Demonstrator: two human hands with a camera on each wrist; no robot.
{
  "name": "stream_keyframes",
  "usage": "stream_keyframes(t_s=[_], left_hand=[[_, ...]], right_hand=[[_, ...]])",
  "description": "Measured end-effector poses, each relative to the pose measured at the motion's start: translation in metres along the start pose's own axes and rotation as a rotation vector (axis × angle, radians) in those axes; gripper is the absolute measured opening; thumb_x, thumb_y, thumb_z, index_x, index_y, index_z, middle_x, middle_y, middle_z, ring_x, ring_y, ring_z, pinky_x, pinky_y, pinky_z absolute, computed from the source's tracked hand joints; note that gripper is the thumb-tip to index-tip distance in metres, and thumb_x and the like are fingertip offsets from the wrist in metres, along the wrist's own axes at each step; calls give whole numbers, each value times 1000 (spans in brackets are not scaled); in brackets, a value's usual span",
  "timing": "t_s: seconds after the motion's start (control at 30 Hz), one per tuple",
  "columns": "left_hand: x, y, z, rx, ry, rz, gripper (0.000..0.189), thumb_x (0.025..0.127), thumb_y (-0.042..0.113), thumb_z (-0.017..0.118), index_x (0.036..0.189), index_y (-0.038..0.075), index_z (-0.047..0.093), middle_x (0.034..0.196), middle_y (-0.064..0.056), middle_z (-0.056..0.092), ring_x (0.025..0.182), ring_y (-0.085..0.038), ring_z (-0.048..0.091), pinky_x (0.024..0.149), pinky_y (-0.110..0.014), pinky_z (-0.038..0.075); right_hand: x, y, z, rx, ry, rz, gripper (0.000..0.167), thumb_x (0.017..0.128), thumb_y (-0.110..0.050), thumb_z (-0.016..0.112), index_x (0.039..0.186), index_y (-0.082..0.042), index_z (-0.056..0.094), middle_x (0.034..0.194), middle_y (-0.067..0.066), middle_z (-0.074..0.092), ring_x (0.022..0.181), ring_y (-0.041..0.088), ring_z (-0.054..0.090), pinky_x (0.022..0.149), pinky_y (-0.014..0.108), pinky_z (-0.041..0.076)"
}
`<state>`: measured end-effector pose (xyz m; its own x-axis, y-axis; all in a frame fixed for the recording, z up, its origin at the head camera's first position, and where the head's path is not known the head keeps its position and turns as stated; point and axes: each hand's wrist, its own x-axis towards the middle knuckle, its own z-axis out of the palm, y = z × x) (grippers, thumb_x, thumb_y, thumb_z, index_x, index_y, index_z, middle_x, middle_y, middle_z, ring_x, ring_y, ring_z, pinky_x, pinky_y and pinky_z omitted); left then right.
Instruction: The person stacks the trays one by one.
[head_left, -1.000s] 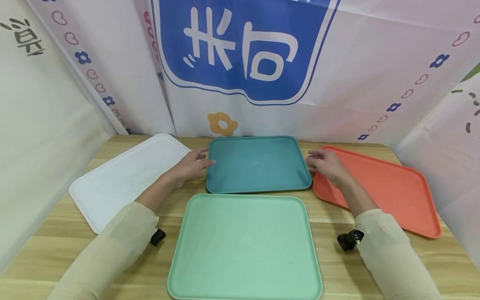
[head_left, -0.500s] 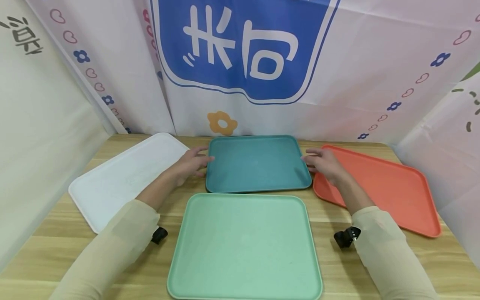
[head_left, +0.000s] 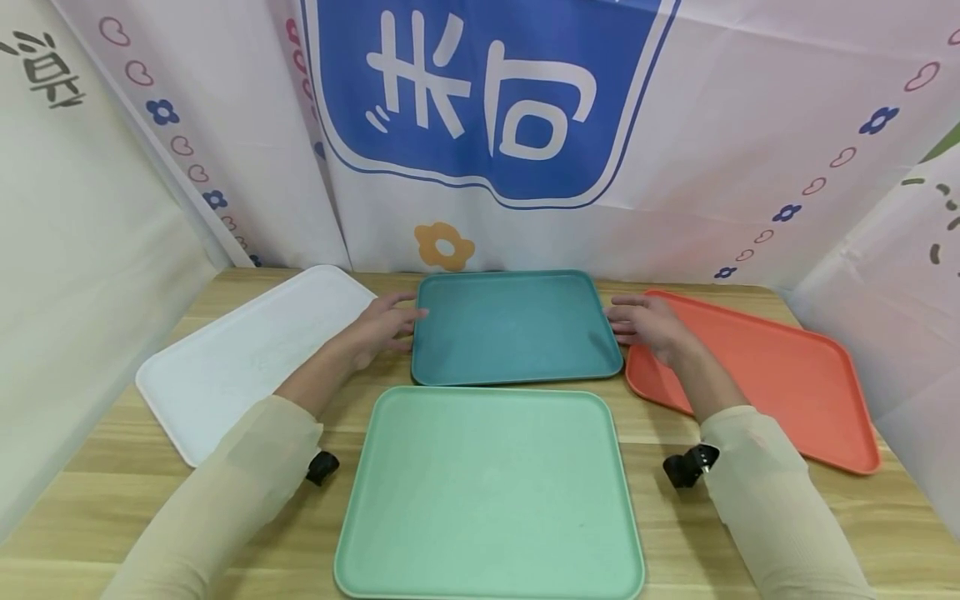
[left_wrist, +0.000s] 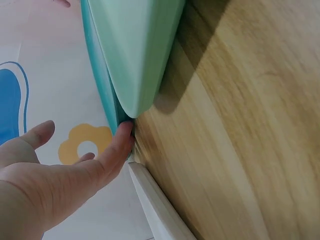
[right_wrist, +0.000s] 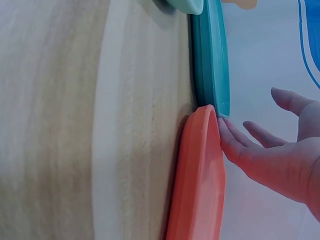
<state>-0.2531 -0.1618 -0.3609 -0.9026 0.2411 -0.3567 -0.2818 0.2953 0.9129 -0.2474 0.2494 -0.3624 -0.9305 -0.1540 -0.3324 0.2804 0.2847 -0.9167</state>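
A teal tray [head_left: 517, 329] lies at the back of the table, between both hands. My left hand [head_left: 382, 325] is at its left edge with fingers extended. In the left wrist view, the fingertips [left_wrist: 126, 128] are right at the teal tray's side and the thumb stands apart. My right hand [head_left: 647, 323] is by the opposite edge, over the near corner of a red tray [head_left: 780, 375]. From the right wrist, its fingertips [right_wrist: 224, 125] show beside the teal tray's end and the red tray's rim, thumb raised. Neither hand grips anything.
In front of the teal tray lies a larger mint-green tray [head_left: 491, 492]. A white tray [head_left: 255, 358] sits angled at the left, under the left forearm. Printed cloth [head_left: 645, 242] closes off the back and both sides of the wooden table [head_left: 660, 533].
Both hands have shifted slightly, the right one a little inward toward the teal tray, and its thumb has moved. The trays stay in place.
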Motion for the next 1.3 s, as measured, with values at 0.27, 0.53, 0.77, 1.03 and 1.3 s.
stream_keyframes(t_s=[0.27, 0.53, 0.77, 1.03, 1.3], left_hand=[[0, 1, 1, -29, 15, 14, 62, 109, 24, 48, 162, 1, 26, 155, -25, 41, 140, -41, 44, 113, -53, 46], [2, 3, 0, -64, 43, -27, 63, 109, 25, 48, 162, 1, 25, 157, -25, 39, 141, -39, 43, 113, -50, 46], [4, 4, 1, -89, 64, -61, 64, 109, 26, 49, 162, 1, 25, 157, -24, 40, 141, -37, 43, 113, -48, 46], [4, 5, 2, -97, 80, -68, 63, 108, 25, 50, 162, 2, 26, 157, -24, 42, 140, -37, 44, 113, -48, 46], [4, 4, 3, -127, 127, -78, 60, 107, 23, 51, 160, 2, 32, 154, -22, 46, 137, -35, 47, 110, -46, 49]], right_hand=[[1, -1, -1, 7, -16, 14, 67, 111, -19, 48, 164, 2, 14, 163, 26, 32, 146, 39, 40, 120, 47, 37], [1, -4, -2, 22, -38, 14, 69, 111, -18, 47, 164, 2, 9, 164, 27, 30, 147, 40, 39, 121, 47, 36], [1, -6, -3, 17, -49, 17, 65, 111, -16, 45, 162, 6, 13, 162, 27, 33, 145, 41, 39, 121, 48, 36], [3, -5, -4, 30, -47, 24, 63, 111, -14, 44, 162, 7, 14, 161, 28, 34, 144, 40, 40, 121, 47, 37], [3, -5, -1, 61, -7, 38, 59, 112, -14, 39, 161, 8, 14, 163, 28, 30, 148, 40, 36, 122, 46, 35]])
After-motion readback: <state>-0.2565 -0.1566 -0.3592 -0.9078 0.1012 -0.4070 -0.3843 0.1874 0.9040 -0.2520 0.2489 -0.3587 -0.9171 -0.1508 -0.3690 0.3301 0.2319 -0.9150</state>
